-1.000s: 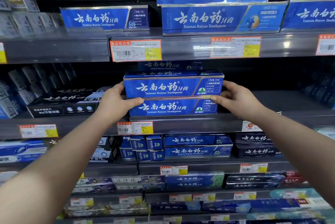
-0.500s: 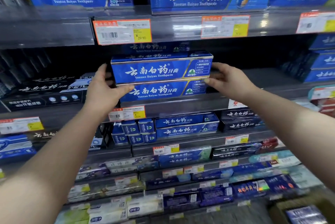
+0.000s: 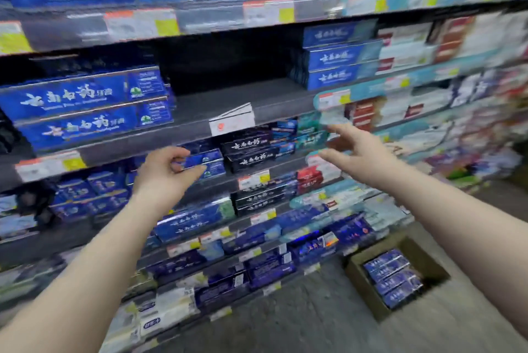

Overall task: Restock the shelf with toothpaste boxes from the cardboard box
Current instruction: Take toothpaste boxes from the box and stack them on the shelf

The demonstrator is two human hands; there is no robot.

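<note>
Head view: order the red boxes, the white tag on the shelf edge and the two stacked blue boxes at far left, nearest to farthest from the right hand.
From the right hand:
1. Red boxes, just below and left of it, one shelf down.
2. White tag, further left, on the shelf edge.
3. Stacked blue boxes, far left.

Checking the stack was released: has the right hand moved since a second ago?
Yes. The right hand has left the stacked blue boxes and is now rightward and lower, past the white shelf tag.
</note>
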